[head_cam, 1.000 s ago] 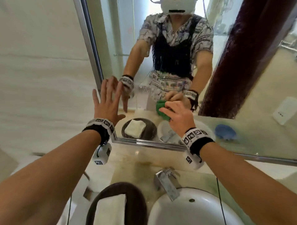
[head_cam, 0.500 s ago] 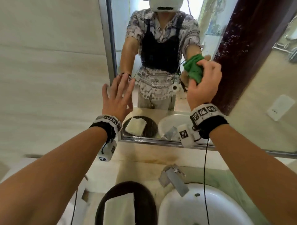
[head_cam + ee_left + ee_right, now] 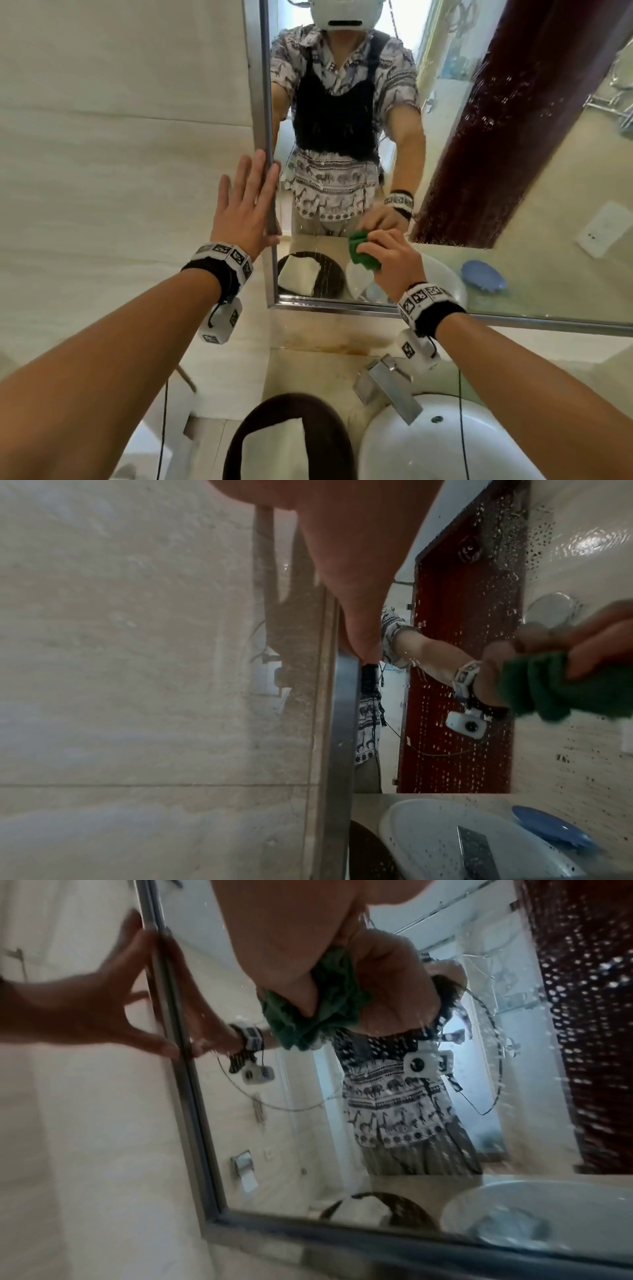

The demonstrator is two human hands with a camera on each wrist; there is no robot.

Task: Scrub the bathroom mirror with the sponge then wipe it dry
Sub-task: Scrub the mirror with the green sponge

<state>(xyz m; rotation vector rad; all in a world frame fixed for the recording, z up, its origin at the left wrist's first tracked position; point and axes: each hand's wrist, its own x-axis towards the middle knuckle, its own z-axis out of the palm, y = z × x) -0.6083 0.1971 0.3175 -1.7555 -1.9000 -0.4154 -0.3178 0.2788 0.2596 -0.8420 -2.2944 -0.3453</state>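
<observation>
1. From the head view, I have my right hand [image 3: 394,260] curled round the green sponge [image 3: 363,253], pressing it to the lower part of the mirror [image 3: 513,205], just above the reflected basin. My left hand [image 3: 245,212] lies flat, fingers straight, across the mirror's metal frame [image 3: 265,102] and the tiled wall [image 3: 120,137] — bracing, holding nothing. Below sit the faucet [image 3: 388,387], the white sink [image 3: 394,455] and a folded white cloth [image 3: 274,452] in a dark bowl [image 3: 329,421]. I judge the scrub step is in hand; the drying has not begun.

2. From the left wrist view, the glass is beaded with droplets, thickest over the reflected red door [image 3: 462,669]. The sponge [image 3: 555,688] shows at the right edge, bunched in my fingers. My left thumb meets the frame [image 3: 339,723].

3. From the right wrist view, my fingers [image 3: 387,988] clamp the sponge [image 3: 308,1020] against the glass, and the left hand [image 3: 95,1015] spreads over the frame. Streaks and drops run to the right — so the next move, I judge, calls for firm strokes across that wet stretch, keeping even pressure, before I trade the sponge for the cloth.
</observation>
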